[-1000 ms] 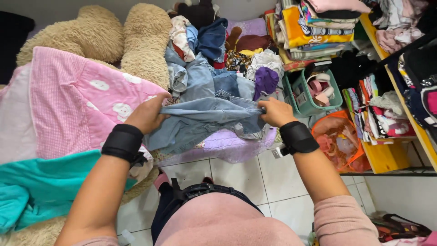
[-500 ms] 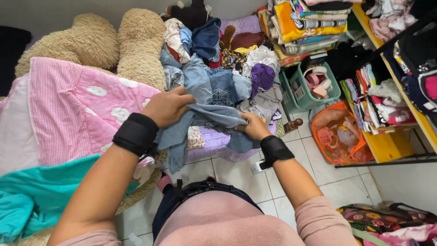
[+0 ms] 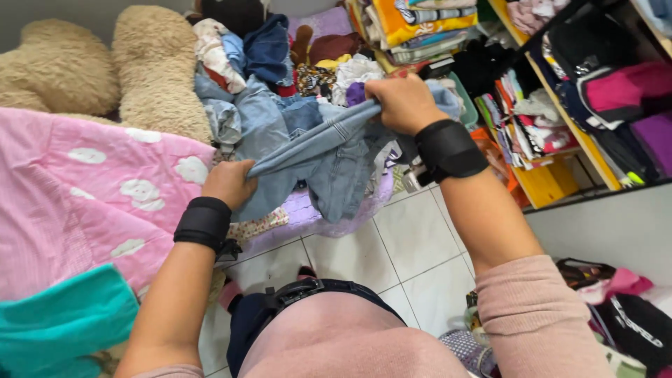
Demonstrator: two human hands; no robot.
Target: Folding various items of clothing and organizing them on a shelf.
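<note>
Head view: both hands' fingers pinch a denim garment [image 3: 315, 150], left hand [image 3: 227, 183] at 8 o'clock, right hand [image 3: 399, 101] at 1 (raised); its hanging folds could snag the clothes pile [image 3: 280, 63].

A home clothing storage room is indicated: folded garments are stacked on shelves [image 3: 560, 119], and loose clothes [image 3: 280, 77] are heaped above a tiled floor [image 3: 413, 245].

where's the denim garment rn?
Head view, centre: the denim garment is stretched between the left hand and the raised right hand, above the clothes pile.
</note>
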